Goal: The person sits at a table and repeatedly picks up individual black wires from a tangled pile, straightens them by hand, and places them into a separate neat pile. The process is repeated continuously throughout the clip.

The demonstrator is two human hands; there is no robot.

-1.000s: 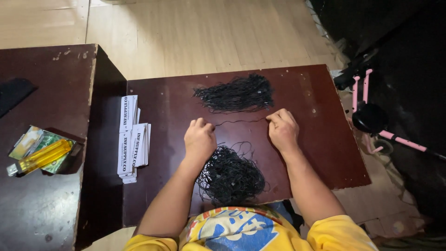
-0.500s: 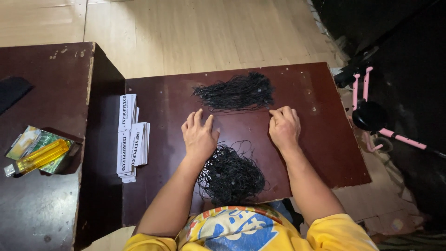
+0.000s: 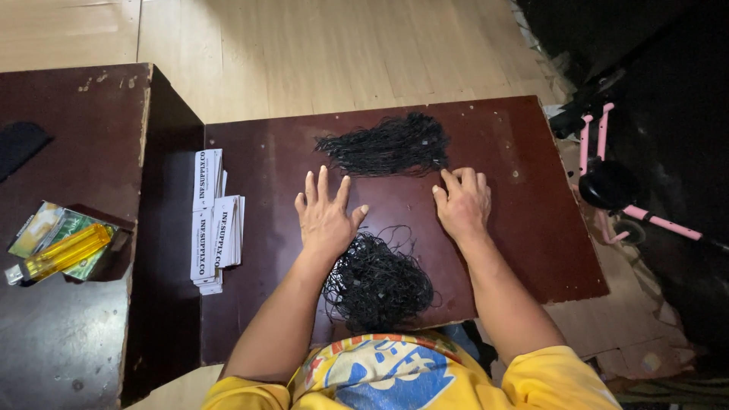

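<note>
On the dark brown table (image 3: 531, 228) my left hand (image 3: 325, 216) lies flat with its fingers spread, just below a far pile of black cords (image 3: 387, 146). My right hand (image 3: 463, 203) rests palm down with its fingers curled near that pile's right end. A second, tangled heap of black cords (image 3: 376, 282) sits near the table's front edge, between my forearms and touching my left wrist. Neither hand holds anything that I can see.
Two stacks of white printed cards (image 3: 215, 220) lie at the table's left side. A second dark table (image 3: 61, 319) to the left carries a yellow lighter (image 3: 64, 252) on green packets. A pink and black scooter (image 3: 607, 178) stands on the floor at right.
Both hands have slid away from me toward the far cord pile. My left hand's fingers have spread wider.
</note>
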